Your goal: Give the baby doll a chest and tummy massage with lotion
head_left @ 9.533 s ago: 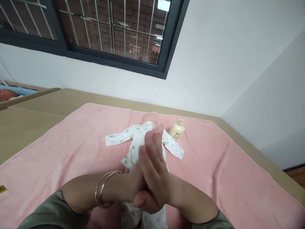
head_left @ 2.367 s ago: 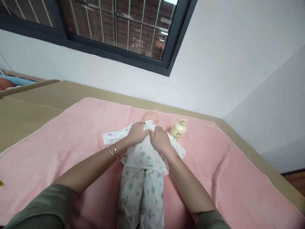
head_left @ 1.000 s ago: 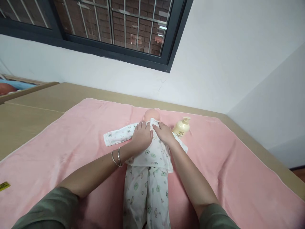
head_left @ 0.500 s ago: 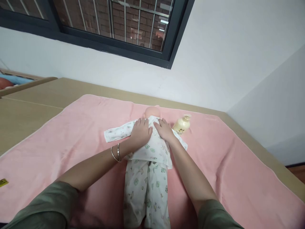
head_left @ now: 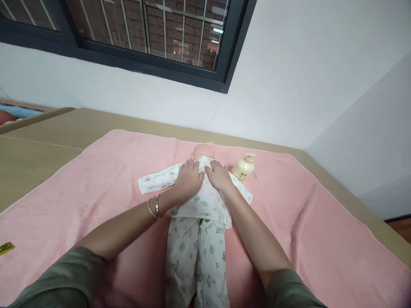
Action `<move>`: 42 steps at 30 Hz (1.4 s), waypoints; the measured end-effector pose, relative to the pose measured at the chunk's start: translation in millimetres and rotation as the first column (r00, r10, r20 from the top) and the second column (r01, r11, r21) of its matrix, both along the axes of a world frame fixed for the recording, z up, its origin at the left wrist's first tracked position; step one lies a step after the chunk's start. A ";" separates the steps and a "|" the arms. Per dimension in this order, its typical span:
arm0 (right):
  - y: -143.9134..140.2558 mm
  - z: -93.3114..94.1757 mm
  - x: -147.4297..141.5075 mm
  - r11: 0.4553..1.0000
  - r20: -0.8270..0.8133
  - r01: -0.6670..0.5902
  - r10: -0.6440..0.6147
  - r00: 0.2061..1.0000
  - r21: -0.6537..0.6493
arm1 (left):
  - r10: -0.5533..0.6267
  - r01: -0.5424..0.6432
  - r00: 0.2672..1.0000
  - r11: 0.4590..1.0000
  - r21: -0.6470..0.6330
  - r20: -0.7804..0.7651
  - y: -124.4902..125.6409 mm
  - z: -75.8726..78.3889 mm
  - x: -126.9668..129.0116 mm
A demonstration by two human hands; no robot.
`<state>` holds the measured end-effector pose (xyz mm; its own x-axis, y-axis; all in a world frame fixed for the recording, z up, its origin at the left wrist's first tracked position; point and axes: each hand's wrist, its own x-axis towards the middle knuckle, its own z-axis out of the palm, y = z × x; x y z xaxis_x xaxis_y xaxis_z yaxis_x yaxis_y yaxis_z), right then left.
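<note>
Hands point(head_left: 189, 179), together earlier, now apart, flat on the patterned shirt point(head_left: 207, 206); pump bottle point(head_left: 243, 169) nearby, contents indiscernible.

A doll point(head_left: 207, 208) lies on a blanket point(head_left: 321, 239), a bottle point(head_left: 243, 169) to its right, a window point(head_left: 160, 40) behind.

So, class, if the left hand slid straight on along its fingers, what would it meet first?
Most likely the doll's head. The left hand lies on the white patterned shirt, pointing towards that head, though the exact gap is hard to judge.
</note>
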<state>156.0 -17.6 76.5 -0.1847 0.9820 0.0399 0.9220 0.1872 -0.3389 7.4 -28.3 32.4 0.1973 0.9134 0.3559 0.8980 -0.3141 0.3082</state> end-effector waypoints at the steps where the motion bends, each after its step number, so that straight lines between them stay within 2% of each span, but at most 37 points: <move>1: 6.1 -0.6 5.4 1.000 -0.024 0.001 -0.001 1.000 -0.017 | -0.011 0.011 1.000 0.999 0.032 -0.009 -6.2 -2.7 3.8; 4: 9.6 -0.9 8.2 1.000 -0.007 -0.006 0.006 1.000 -0.014 | -0.080 0.079 0.997 0.996 0.043 0.016 -9.5 -1.9 5.2; 7: -11.1 0.6 -9.1 1.000 0.117 0.010 -0.013 0.993 0.030 | -0.136 0.144 0.985 0.987 -0.075 0.107 10.2 9.3 -8.9; 10: -37.9 3.7 -28.6 0.998 0.217 -0.031 0.019 0.976 0.052 | -0.110 0.154 0.973 0.963 -0.220 0.201 33.8 18.8 -26.1; 12: -45.0 5.9 -32.3 0.996 0.213 -0.084 0.075 0.974 0.034 | -0.092 0.154 0.969 0.951 -0.267 0.229 40.8 19.8 -31.3; 15: -31.1 6.3 -20.1 0.996 0.087 -0.090 0.090 0.992 -0.005 | -0.104 0.136 0.981 0.969 -0.205 0.163 31.4 12.4 -24.4; 18: -3.3 1.6 -0.3 0.998 -0.018 0.003 -0.004 1.000 -0.059 | -0.034 0.035 0.999 0.999 -0.023 0.033 7.2 0.8 -7.1; 21: 10.2 -3.4 7.3 0.995 -0.029 0.050 -0.053 0.998 -0.083 | -0.030 0.031 1.000 0.996 0.079 -0.010 -8.6 -3.3 3.7; 23: 4.0 -4.1 1.2 0.998 0.024 0.055 -0.054 0.998 -0.036 | -0.059 0.059 0.998 0.997 0.052 -0.006 -6.2 1.1 1.5; 26: -21.8 -0.4 -17.4 0.996 0.167 0.056 -0.068 0.984 0.074 | -0.091 0.095 0.994 0.992 -0.088 0.053 12.4 12.2 -11.6; 28: -39.7 3.7 -28.4 0.993 0.259 0.022 -0.052 0.964 0.120 | -0.085 0.104 0.989 0.981 -0.164 0.122 25.5 16.8 -19.7; 30: -49.6 7.7 -32.8 0.992 0.313 -0.019 -0.022 0.950 0.127 | -0.066 0.094 0.986 0.978 -0.187 0.153 32.1 16.7 -22.9; 33: -42.4 11.2 -24.7 0.995 0.272 -0.033 0.007 0.962 0.092 | -0.035 0.046 0.996 0.990 -0.131 0.086 25.4 9.3 -16.7; 38: -4.6 6.2 1.3 1.000 0.096 0.007 -0.006 0.995 -0.005 | -0.009 0.011 1.000 0.999 0.053 -0.022 -5.0 -4.9 3.9; 42: -3.2 -0.1 -1.7 0.999 0.081 0.044 -0.043 0.996 -0.010 | -0.044 0.044 0.999 0.998 0.038 -0.001 -6.8 -1.2 4.7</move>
